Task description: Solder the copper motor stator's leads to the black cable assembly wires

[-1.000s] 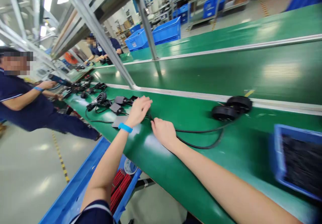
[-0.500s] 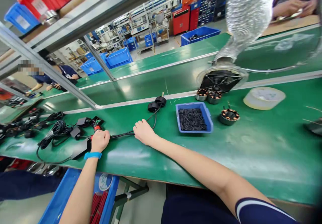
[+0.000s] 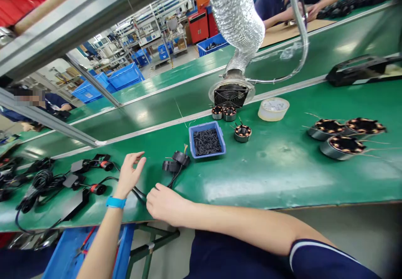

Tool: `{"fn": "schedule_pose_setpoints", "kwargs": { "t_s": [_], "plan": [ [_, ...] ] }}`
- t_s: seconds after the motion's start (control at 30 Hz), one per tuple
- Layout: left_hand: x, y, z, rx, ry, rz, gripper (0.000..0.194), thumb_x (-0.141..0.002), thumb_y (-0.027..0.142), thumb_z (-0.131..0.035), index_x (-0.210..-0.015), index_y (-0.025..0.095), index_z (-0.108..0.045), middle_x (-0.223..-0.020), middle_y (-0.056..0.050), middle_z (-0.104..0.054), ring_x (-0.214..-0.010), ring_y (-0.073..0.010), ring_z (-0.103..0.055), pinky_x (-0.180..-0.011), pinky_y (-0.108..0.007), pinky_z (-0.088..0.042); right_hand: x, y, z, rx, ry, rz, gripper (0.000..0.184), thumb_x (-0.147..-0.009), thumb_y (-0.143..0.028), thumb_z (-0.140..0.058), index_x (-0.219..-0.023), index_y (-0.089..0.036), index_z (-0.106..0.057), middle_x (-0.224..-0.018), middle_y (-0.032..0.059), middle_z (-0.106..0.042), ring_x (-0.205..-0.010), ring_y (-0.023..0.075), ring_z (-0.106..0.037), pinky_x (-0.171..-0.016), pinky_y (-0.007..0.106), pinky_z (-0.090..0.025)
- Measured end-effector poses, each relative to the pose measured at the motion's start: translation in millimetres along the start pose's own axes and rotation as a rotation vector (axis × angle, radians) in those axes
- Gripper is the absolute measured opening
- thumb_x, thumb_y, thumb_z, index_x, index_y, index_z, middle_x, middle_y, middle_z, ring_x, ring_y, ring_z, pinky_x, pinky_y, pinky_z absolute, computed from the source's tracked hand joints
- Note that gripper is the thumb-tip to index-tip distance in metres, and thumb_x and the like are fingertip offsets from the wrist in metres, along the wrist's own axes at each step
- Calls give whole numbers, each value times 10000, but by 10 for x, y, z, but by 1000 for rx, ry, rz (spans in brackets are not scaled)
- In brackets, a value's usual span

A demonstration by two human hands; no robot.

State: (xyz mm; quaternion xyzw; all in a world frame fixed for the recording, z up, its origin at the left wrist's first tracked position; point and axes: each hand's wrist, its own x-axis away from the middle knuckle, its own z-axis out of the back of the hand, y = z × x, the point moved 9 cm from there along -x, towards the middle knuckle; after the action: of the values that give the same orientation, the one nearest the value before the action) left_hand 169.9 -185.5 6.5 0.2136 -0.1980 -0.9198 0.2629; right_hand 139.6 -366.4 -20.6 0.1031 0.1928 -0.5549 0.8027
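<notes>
My right hand (image 3: 166, 206) is closed around a pair of black cables (image 3: 137, 193) near the front edge of the bench. Just beyond it, two round black caps (image 3: 180, 158) sit at the cable ends, with thin coloured wires sticking out. My left hand (image 3: 131, 172) is raised over the cables, empty, its thumb and fingers apart. To its left lie two black connectors with orange rings, one nearer (image 3: 98, 189) and one farther (image 3: 106, 165). A flat black box (image 3: 75, 205) and a coiled black cable (image 3: 42, 185) lie farther left.
A blue bin (image 3: 209, 156) holds short black tubes. Copper-wound stators (image 3: 242, 133) stand right of it, with more at the far right (image 3: 342, 147). Behind are a fan (image 3: 230, 96) under a foil duct (image 3: 238, 15) and a tape roll (image 3: 273, 109). Co-workers sit across the bench.
My left hand has let go of the connectors and opened above the cables. My right hand has drawn the cables and caps nearer the front edge. The view has swung right.
</notes>
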Motion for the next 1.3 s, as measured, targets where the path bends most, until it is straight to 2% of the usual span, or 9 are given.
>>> {"fn": "schedule_pose_setpoints", "kwargs": {
  "t_s": [0.1,0.23,0.33,0.43,0.6,0.8,1.0,1.1,1.3],
  "plan": [
    [87,524,-431,236,-58,82,601,-958,616,-513,-1388,206,-604,-1323,-121,-641,-1153,-254,-639,-1003,-401,-513,401,-80,289,-34,168,55,155,-1033,-217,-561,-943,-125,-647,-889,75,-620,-862,222,-572,-809,372,-443],
    [316,897,-947,441,-285,150,601,-976,635,-498,-1334,179,-655,-1273,-114,-704,-1174,-261,-648,-1049,-396,-490,1282,425,807,-121,477,-205,166,-1047,-163,-495,-962,-167,-639,-820,59,-641,-767,202,-571,-716,356,-450],
    [505,996,-1031,448,-327,153,527,-986,612,-511,-1240,194,-708,-1258,-92,-721,-1207,-267,-634,-1076,-389,-466,2097,898,1210,-58,725,-484,160,-994,-85,-569,-1100,-177,-648,-915,68,-695,-834,210,-628,-759,364,-488],
    [642,1084,-1017,432,-331,140,504,-984,587,-537,-1267,200,-692,-1230,-88,-733,-1174,-263,-652,-1073,-392,-466,2678,1331,1359,-60,739,-800,134,-996,-152,-615,-1111,-196,-668,-997,72,-690,-911,228,-652,-814,379,-517],
    [534,1304,-1047,522,-352,127,510,-1016,577,-477,-1230,176,-710,-1225,-102,-742,-1145,-242,-679,-1041,-365,-501,2860,1797,1352,-166,727,-985,200,-984,-274,-644,-1166,-200,-682,-1004,49,-662,-810,195,-651,-780,354,-543],
    [46,1767,-857,326,-103,-66,367,-988,511,-576,-1028,189,-747,-1018,-55,-740,-898,-184,-673,-845,-297,-512,2832,1807,1582,-136,835,-958,116,-1008,-222,-583,-1014,-206,-698,-902,31,-680,-783,181,-646,-750,334,-535],
    [-152,2065,-1164,-15,-180,-221,407,-941,542,-570,-1124,222,-743,-890,-23,-624,-659,-152,-576,-659,-289,-437,3733,1346,2057,610,968,-1084,166,-976,-221,-667,-1137,-181,-670,-948,83,-644,-871,240,-618,-834,399,-523],
    [-281,1952,-1344,-62,-256,-184,403,-907,498,-523,-1084,213,-747,-712,3,-597,-629,-178,-576,-642,-293,-406,4079,1226,2102,866,857,-1163,212,-970,-232,-688,-1169,-161,-661,-1008,115,-642,-930,265,-614,-843,398,-507],
    [-598,1818,-1400,-60,-217,-87,414,-804,387,-488,-1019,173,-770,-640,-4,-619,-617,-191,-595,-660,-296,-405,4203,1434,1971,985,415,-1274,266,-1024,-339,-613,-1189,-142,-681,-1040,125,-678,-992,312,-592,-870,424,-414]
  ]
}}
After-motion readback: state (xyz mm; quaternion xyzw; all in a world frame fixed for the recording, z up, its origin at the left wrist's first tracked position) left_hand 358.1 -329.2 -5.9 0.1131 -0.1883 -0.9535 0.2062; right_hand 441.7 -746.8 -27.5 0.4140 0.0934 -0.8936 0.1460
